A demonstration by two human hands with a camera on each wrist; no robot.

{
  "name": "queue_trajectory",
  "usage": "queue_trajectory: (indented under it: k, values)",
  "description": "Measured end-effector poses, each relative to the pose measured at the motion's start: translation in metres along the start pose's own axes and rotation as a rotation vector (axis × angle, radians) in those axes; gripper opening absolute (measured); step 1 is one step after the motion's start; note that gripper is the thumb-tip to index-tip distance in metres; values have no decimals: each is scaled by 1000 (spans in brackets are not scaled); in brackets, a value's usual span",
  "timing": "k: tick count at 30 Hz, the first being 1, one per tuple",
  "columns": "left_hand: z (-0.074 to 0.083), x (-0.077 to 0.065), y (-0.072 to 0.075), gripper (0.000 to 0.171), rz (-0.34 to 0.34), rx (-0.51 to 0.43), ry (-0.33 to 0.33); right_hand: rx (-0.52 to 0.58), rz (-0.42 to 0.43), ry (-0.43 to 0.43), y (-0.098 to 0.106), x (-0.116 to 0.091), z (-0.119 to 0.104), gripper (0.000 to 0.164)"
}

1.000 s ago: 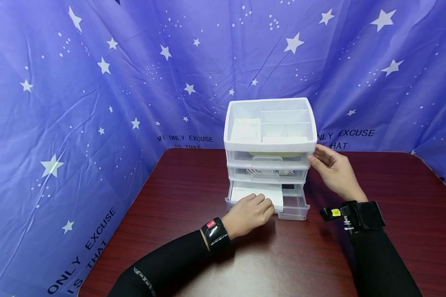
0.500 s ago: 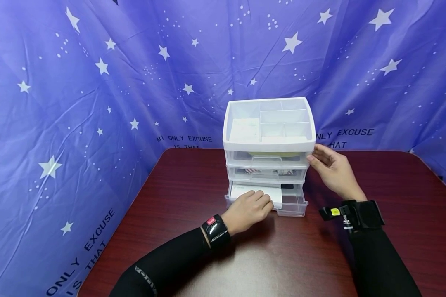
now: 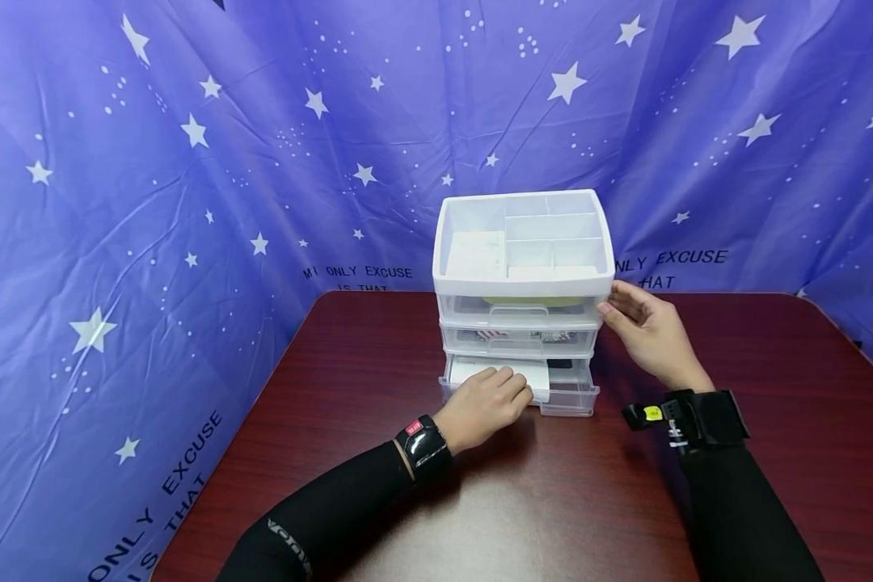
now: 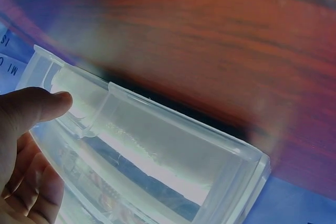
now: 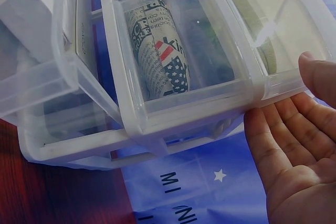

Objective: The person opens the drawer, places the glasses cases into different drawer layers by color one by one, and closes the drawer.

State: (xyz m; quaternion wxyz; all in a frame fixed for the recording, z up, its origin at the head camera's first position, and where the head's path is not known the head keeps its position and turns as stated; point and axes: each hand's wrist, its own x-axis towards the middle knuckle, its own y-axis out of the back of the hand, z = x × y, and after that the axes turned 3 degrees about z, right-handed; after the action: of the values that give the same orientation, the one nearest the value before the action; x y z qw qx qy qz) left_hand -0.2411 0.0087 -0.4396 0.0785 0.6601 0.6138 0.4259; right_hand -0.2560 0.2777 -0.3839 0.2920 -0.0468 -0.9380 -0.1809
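A white and clear plastic drawer cabinet point(image 3: 524, 287) stands on the table. Its bottom drawer point(image 3: 573, 402) is pulled partway out and contains a white box point(image 3: 473, 372) and something dark point(image 3: 560, 364). My left hand point(image 3: 483, 408) holds that drawer's front, its thumb point(image 4: 62, 100) lying on the front face by the handle and the other fingers curled over the top edge. Against the cabinet's right side my right hand point(image 3: 655, 335) rests with nearly straight fingers point(image 5: 268, 135), its thumb near the front corner.
Patterned rolled or wrapped material point(image 5: 157, 51) shows in the middle drawer. Something yellowish point(image 5: 252, 30) lies in the top drawer. A divided tray point(image 3: 553, 230) tops the cabinet. Behind the dark red table point(image 3: 378, 339) hangs a blue star-print curtain point(image 3: 262, 162).
The bottom drawer has slid a little way inward, with my left hand moving along with it. My right hand keeps its place at the cabinet's side. The view has shifted slightly.
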Motion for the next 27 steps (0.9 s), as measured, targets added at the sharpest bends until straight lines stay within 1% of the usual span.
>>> queue_trajectory:
  k: [5,14,21,23,27]
  values:
    - [-1,1,-1,37,2,4,5,-9,8,-10,-1,0,0,38]
    - [-2,2,-10,39,3,18,7,-18,15,-7,-2,-1,1,38]
    - [-7,5,-9,33,5,24,5,-21,16,-14,-1,-1,-2,39]
    - [-8,5,-12,33,2,25,0,-23,12,-16,-1,-1,-3,39]
    - [-7,4,-24,38,-1,26,-1,-25,8,-16,-1,-1,-4,39]
